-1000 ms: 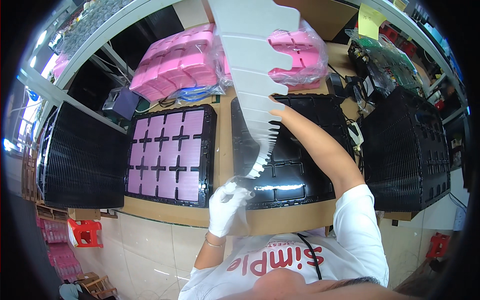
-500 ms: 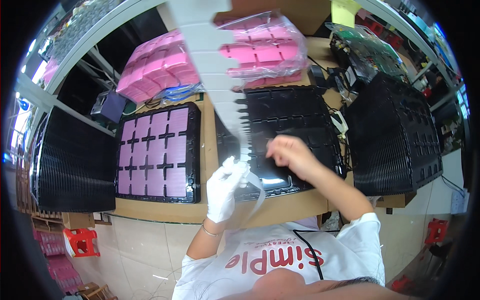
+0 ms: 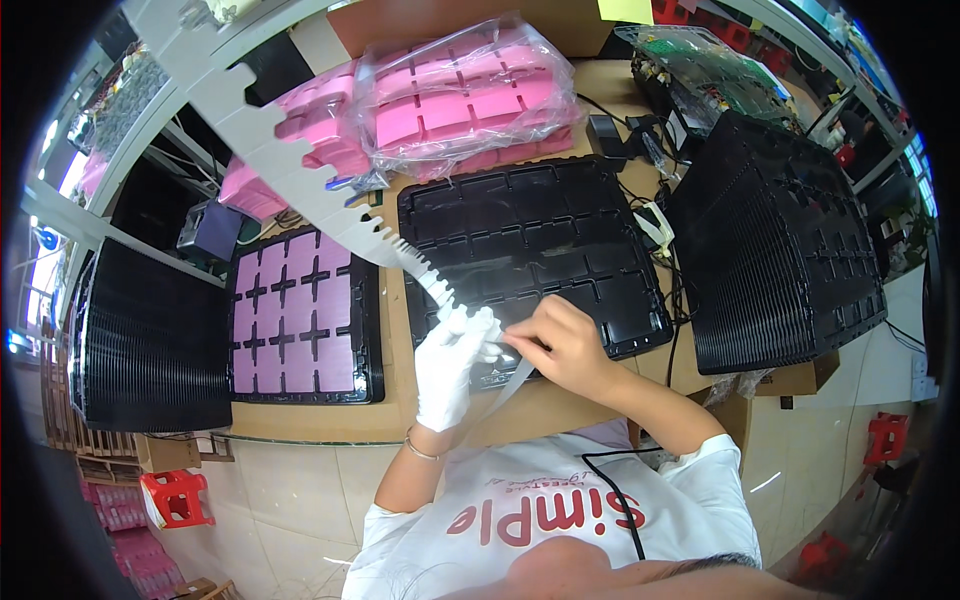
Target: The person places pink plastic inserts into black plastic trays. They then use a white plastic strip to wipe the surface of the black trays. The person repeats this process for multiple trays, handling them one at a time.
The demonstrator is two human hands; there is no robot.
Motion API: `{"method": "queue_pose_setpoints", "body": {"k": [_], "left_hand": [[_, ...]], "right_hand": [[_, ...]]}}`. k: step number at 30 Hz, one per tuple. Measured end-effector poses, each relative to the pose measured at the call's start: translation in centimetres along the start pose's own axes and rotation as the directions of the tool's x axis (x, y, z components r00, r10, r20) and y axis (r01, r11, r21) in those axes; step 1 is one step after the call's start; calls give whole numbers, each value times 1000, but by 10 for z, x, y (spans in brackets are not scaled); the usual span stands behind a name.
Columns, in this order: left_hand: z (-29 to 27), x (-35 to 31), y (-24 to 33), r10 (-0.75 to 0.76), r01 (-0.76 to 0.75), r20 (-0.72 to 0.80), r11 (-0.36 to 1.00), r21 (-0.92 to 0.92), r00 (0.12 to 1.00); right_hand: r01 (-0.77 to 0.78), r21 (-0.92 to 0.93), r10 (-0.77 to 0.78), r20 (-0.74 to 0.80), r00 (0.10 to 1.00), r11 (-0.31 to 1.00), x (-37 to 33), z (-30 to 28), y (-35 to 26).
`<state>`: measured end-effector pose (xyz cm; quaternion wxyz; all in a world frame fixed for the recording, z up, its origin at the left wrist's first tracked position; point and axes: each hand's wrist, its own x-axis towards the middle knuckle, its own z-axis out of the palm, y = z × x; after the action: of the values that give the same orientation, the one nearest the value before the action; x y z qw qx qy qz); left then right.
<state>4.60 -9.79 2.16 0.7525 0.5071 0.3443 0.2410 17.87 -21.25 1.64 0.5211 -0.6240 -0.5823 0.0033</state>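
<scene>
My left hand (image 3: pixel 447 370), in a white glove, grips the near part of a long white notched strip (image 3: pixel 290 185). The strip rises past the far left of the view, its edge cut into teeth and tabs. A narrow pale tail (image 3: pixel 508 390) hangs below the glove. My bare right hand (image 3: pixel 562 345) is closed in a pinch beside the gloved fingertips, at the strip's end; what its fingertips hold is too small to make out. Beneath the hands lies a black plastic tray (image 3: pixel 530 225) with cross-shaped ridges.
A second black tray (image 3: pixel 368 350) with pink-purple pads (image 3: pixel 295 310) lies to the left. Tall stacks of black trays stand at left (image 3: pixel 150 340) and right (image 3: pixel 770 250). Bagged pink foam (image 3: pixel 465 95) sits at the back, circuit boards (image 3: pixel 710 75) at back right, cables (image 3: pixel 680 300) beside the middle tray.
My right hand has moved left and down to meet my gloved left hand. The strip now leans farther left. The whole view has shifted somewhat.
</scene>
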Motion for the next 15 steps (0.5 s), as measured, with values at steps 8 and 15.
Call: {"method": "queue_pose_setpoints", "body": {"k": [8, 15], "left_hand": [[-15, 19, -1, 90, -86, -108, 995, 46, 990], [-8, 17, 2, 46, -43, -77, 998, 41, 996]], "right_hand": [[-306, 105, 319, -142, 937, 946, 67, -51, 74], [-602, -269, 614, -46, 788, 752, 90, -108, 264]]}}
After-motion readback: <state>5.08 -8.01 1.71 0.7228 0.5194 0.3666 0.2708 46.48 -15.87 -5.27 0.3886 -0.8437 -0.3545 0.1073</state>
